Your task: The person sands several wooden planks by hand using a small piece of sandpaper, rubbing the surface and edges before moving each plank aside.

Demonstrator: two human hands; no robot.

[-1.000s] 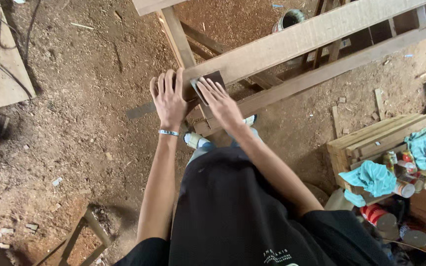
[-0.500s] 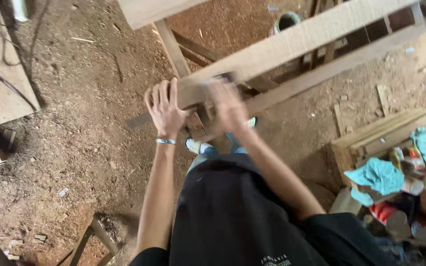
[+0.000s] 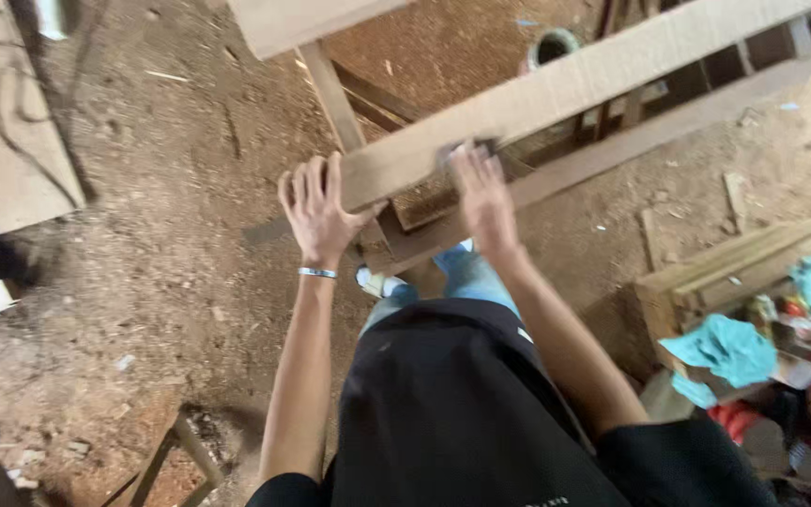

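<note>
The left hand (image 3: 319, 208) grips the near end of a long pale plank (image 3: 556, 94), fingers spread and thumb hooked round its edge; the right hand (image 3: 482, 199) lies flat, fingers together, pressing a small dark sanding block (image 3: 466, 150) onto the plank's face; the plank rests slanted on a rough wooden frame (image 3: 612, 160) above the floor; a slip could drive a splinter into the palm, or the plank could shift under uneven pressure; the dirt floor (image 3: 161, 282) is strewn with sawdust and offcuts; crates (image 3: 725, 272) with turquoise cloths (image 3: 725, 347) stand at the right.
</note>
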